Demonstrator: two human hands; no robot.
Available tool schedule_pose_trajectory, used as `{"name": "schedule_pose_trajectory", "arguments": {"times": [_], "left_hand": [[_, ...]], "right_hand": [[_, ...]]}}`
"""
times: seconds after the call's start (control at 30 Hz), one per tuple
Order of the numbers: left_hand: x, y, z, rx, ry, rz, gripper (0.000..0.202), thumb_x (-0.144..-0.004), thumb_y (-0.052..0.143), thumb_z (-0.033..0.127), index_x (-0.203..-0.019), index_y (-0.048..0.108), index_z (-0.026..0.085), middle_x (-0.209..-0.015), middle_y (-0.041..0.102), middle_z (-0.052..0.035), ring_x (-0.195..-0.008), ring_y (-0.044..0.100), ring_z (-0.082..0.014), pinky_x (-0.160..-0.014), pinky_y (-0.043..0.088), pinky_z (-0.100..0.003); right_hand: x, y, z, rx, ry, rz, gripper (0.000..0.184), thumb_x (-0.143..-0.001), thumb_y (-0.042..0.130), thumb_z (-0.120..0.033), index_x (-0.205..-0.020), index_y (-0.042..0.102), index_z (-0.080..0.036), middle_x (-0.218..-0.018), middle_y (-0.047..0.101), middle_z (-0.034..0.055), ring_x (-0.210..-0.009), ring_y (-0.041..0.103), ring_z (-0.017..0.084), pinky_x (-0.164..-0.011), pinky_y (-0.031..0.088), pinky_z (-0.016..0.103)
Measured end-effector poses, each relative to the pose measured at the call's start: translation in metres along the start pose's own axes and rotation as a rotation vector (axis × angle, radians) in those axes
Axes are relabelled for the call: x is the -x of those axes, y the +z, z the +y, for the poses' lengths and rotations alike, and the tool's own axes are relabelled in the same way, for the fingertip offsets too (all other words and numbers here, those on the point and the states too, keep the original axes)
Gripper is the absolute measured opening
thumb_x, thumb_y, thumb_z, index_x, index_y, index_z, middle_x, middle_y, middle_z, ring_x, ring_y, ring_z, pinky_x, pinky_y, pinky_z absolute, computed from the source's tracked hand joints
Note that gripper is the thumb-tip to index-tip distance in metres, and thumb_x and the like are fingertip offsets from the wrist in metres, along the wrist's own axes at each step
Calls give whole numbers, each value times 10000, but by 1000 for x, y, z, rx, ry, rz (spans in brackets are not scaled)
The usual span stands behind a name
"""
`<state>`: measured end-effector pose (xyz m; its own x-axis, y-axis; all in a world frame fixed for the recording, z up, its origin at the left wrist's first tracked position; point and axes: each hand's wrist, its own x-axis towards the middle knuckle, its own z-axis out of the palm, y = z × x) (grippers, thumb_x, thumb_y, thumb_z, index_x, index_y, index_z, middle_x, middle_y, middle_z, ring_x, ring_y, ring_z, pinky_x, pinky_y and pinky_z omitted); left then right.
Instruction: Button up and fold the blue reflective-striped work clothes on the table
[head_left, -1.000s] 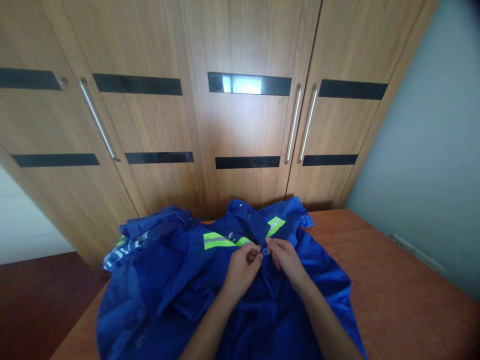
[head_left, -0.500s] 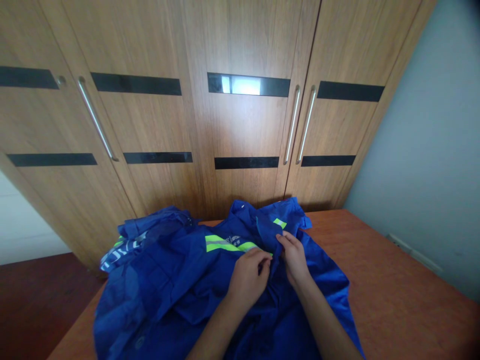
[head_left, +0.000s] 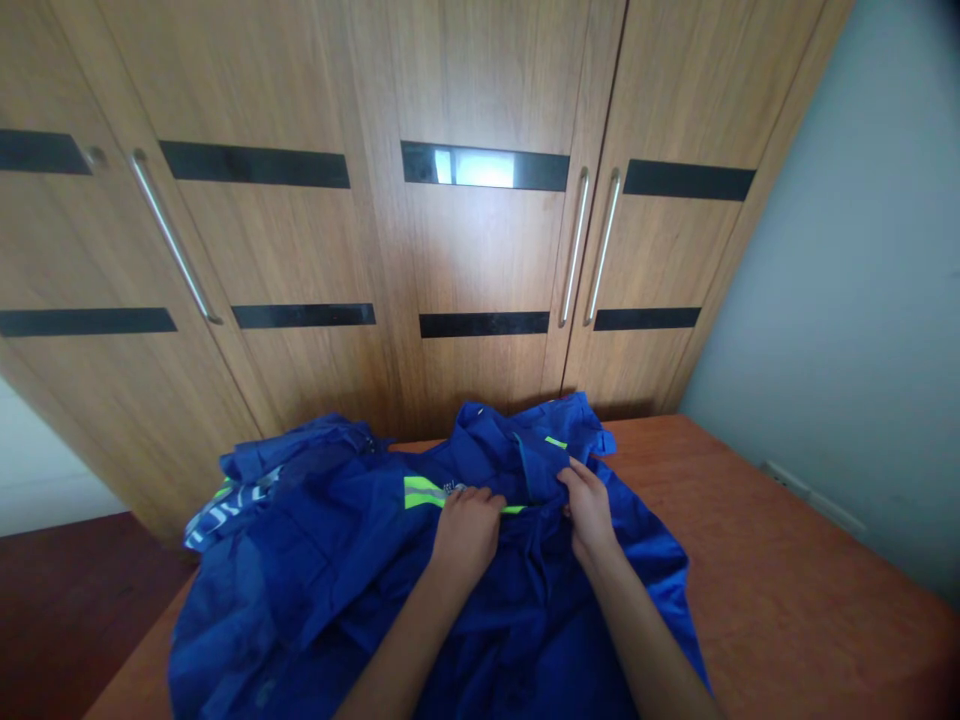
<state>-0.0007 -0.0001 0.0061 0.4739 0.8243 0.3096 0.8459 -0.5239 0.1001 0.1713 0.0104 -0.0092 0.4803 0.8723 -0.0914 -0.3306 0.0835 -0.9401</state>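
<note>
A blue work jacket with yellow-green and grey reflective strips lies spread over the table, its cloth in loose folds. My left hand is closed on the jacket front at the reflective strip, covering most of the printed lettering there. To its right, my right hand pinches the edge of a blue flap of the jacket near a smaller yellow-green patch. Between the two hands the fabric is bunched into creases. The fingertips of both hands are partly hidden by cloth.
More folded blue cloth with white lettering lies at the left. Behind the table stands a wooden wardrobe with long metal handles. A pale wall borders the right side.
My left hand has moved left along the reflective strip, away from my right hand, and now covers the lettering. My right hand stays at the flap. The view has shifted slightly.
</note>
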Motion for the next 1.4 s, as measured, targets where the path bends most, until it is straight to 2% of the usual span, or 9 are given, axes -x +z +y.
{"name": "schedule_pose_trajectory", "arguments": {"times": [0.2,0.27,0.37,0.43,0.73,0.9,1.03,1.23,1.4], "left_hand": [[13,-10,0,-44,-6,245,269,-917,414,174,-1038,651,218,-1020,682,-76,-921,589,-239,-857,406,-407],[14,-13,1,0,6,159,282,-878,433,122,-1021,656,219,-1001,683,-80,-933,593,-242,-870,410,-402],[12,-14,-1,128,6,-124,313,-753,488,45,-929,675,225,-909,703,-63,-899,633,-228,-841,447,-345],[7,-13,-5,171,-17,-225,308,-733,489,41,-876,683,232,-875,716,-56,-875,659,-216,-814,468,-312],[-42,12,5,98,-202,-280,264,-803,475,105,-932,706,113,-970,694,-239,-931,667,-355,-800,495,-464],[-53,29,7,159,-203,-316,298,-775,516,108,-1014,693,135,-1039,692,-221,-979,662,-331,-828,498,-418],[-52,34,-2,260,-219,-341,293,-716,629,215,-1000,695,191,-1009,715,-164,-933,679,-308,-760,513,-349],[-47,43,-11,445,-263,-288,138,-648,684,262,-774,690,207,-812,732,-83,-801,689,-252,-662,482,-280],[-43,44,-16,646,-356,-66,75,-644,675,223,-671,617,183,-660,669,-21,-676,644,-182,-608,442,-246]], "right_hand": [[3,2,-7,-173,8,-13,312,-576,754,-341,-830,698,-167,-543,628,-41,-395,435,86,-371,278,213],[5,3,-9,-218,7,-84,342,-576,764,-333,-872,702,-174,-635,683,-14,-447,505,110,-405,345,225],[7,6,-10,-211,8,-167,411,-601,726,-294,-999,703,-193,-756,726,7,-483,549,132,-424,386,240],[9,8,-10,-196,13,-192,444,-608,701,-271,-1047,699,-202,-810,737,14,-505,570,144,-424,398,246],[4,7,-3,-254,47,-236,412,-595,733,-249,-1005,727,-221,-870,748,22,-833,677,236,-689,542,331],[-5,5,6,-276,30,-142,331,-586,768,-266,-910,744,-199,-864,751,31,-855,682,232,-787,537,352],[-5,4,5,-277,17,-139,317,-600,776,-292,-902,732,-204,-858,750,31,-834,686,231,-734,548,341],[1,6,-4,-286,9,-286,413,-642,759,-309,-1041,696,-223,-923,740,44,-854,685,241,-686,550,338],[1,6,-5,-303,-3,-249,429,-633,741,-287,-1058,700,-237,-912,743,28,-841,687,233,-729,542,343]]}}
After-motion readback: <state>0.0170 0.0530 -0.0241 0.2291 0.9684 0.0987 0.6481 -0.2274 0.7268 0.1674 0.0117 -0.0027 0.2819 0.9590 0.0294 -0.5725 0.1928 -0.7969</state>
